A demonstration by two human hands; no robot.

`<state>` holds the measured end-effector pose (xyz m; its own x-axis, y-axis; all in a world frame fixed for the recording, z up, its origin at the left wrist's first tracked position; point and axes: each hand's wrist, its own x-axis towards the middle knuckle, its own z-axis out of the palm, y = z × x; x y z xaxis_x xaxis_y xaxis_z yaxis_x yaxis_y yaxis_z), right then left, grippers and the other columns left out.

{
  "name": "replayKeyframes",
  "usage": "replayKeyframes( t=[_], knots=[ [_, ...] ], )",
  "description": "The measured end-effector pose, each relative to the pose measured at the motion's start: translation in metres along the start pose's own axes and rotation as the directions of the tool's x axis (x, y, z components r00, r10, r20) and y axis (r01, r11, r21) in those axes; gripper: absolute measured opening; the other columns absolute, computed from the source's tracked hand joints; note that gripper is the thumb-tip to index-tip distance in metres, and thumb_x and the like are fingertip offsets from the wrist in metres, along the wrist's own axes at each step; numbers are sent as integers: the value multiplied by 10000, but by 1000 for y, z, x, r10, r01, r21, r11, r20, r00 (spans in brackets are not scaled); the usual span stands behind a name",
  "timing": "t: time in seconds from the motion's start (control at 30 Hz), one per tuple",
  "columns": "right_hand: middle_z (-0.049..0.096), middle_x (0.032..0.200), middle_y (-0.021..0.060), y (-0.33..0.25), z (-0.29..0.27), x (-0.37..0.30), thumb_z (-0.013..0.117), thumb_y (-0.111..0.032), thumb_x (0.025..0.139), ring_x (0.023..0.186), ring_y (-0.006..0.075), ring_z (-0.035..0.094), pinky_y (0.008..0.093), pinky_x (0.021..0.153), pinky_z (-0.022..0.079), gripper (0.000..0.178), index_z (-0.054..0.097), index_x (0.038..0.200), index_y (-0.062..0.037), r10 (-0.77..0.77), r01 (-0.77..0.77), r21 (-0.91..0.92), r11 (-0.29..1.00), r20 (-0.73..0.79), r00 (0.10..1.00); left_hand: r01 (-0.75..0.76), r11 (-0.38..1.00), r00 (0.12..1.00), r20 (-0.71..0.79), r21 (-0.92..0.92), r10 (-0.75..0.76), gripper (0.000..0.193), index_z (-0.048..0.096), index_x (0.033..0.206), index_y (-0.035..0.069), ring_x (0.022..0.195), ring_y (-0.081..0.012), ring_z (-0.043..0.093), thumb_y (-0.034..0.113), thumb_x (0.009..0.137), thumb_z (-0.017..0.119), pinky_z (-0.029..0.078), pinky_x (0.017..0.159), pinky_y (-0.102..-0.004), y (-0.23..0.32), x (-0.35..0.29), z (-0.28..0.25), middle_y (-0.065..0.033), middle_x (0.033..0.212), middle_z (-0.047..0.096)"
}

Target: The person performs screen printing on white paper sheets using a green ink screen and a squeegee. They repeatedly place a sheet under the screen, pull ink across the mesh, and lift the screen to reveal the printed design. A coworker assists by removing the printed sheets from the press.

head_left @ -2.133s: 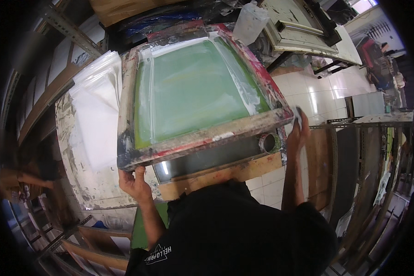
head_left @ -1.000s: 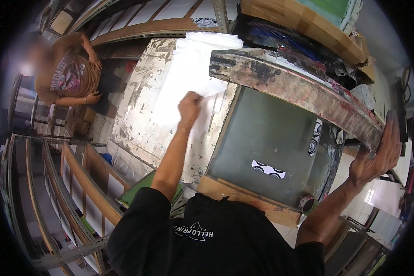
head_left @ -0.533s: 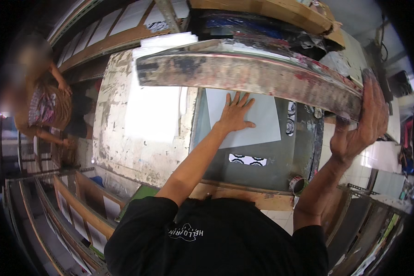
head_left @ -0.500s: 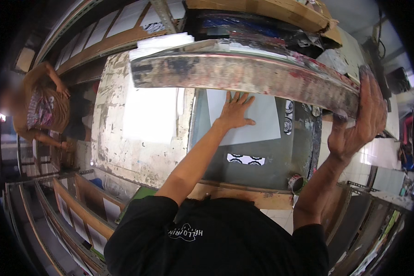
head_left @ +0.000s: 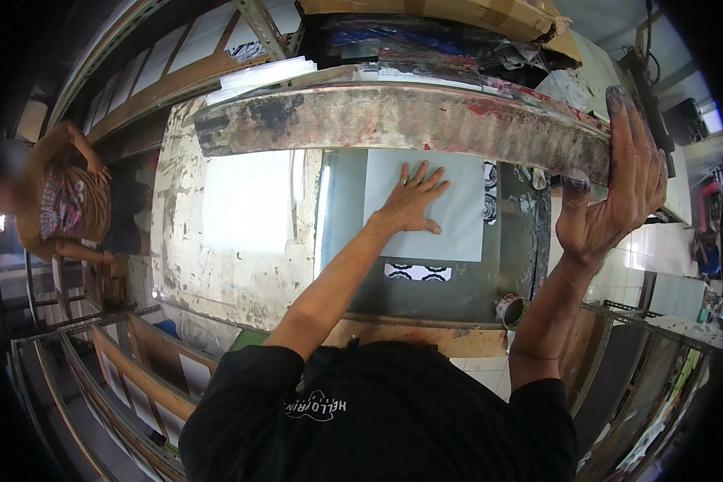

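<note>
My left hand lies flat with spread fingers on a pale sheet of paper. The sheet rests on a smooth dark grey board. Black-and-white patterned strips sit beside it: one strip along its near edge, another strip by its right edge. Above the board's far part, a paint-stained wooden screen frame is tilted up. My right hand grips the frame's right end, thumb on the near side and fingers along the outer side. The frame's far part is mostly hidden.
White paper lies on the worn, paint-flecked table to the left. An open tin stands at the board's near right corner. Another stack of white sheets sits behind the frame. A person stands at far left, near shelving.
The pale sheet has turned from a slant to lie square on the board, its near edge closer to the near strip. My left hand stays on it; my right hand still holds the frame.
</note>
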<state>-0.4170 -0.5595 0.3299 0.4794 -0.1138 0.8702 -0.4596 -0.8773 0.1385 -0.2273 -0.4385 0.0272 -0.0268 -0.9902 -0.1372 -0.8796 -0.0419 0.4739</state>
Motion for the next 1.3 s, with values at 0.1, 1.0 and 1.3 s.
replayKeyframes(
  t=[0.1,1.0,1.3],
  knots=[
    [698,1276,166,2,0,-2,439,-632,996,1199,321,642,442,1068,390,751,654,1320,11,-13,13,-17,1000,4,1000,22,1000,999,33,15,-22,1167,326,1602,175,1579,-359,36,567,643,863,-23,1264,-610,4,-3,-4,-88,1706,175],
    [656,1337,192,-18,-13,-26,492,-570,982,1264,341,591,476,1089,332,708,632,1348,20,65,-67,30,997,59,996,-150,685,702,-565,-713,-435,1096,410,1525,94,1454,-362,368,454,623,918,234,1240,-530,40,-93,-38,-89,1565,412],
    [602,1369,239,-69,-76,-112,608,-431,907,1294,427,515,557,1129,322,641,604,1359,24,68,-299,319,899,575,815,-355,381,372,-503,-854,-780,1116,368,1500,-126,1132,-213,612,289,662,978,481,1012,-337,65,-248,-16,-124,1248,617]
  ],
)
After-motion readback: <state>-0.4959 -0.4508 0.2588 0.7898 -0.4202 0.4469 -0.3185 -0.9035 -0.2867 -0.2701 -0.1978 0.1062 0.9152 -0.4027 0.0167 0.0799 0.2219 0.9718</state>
